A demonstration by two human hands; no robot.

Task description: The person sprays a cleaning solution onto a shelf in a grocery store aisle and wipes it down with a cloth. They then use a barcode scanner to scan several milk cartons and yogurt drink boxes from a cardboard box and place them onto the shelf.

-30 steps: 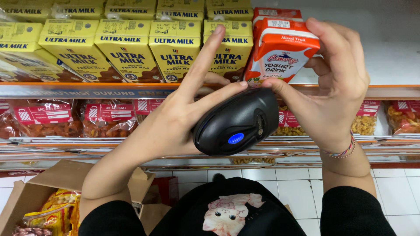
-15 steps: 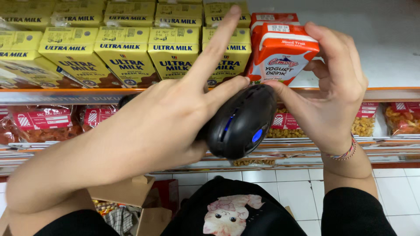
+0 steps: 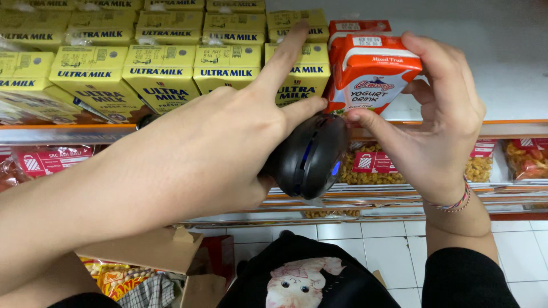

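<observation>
My left hand (image 3: pixel 211 142) grips a black handheld scanner (image 3: pixel 311 157) with a small blue light, its index finger stretched up toward the shelf. The scanner's head sits just under an orange and white drink carton (image 3: pixel 368 71). My right hand (image 3: pixel 436 122) holds that carton from the right, thumb under its lower edge and fingers over its top and side. The carton is tilted, in front of the shelf edge. A second carton of the same kind (image 3: pixel 359 25) stands behind it.
Rows of yellow milk cartons (image 3: pixel 165 71) fill the upper shelf to the left. The shelf surface to the right (image 3: pixel 491 63) is bare white. Red snack packets (image 3: pixel 48 162) and bagged snacks (image 3: pixel 528 157) lie on the lower shelf. An open cardboard box (image 3: pixel 142 254) stands on the white tiled floor.
My left hand has risen and turned with the scanner, bringing it up under the orange carton. The right hand has kept hold of the carton with little movement.
</observation>
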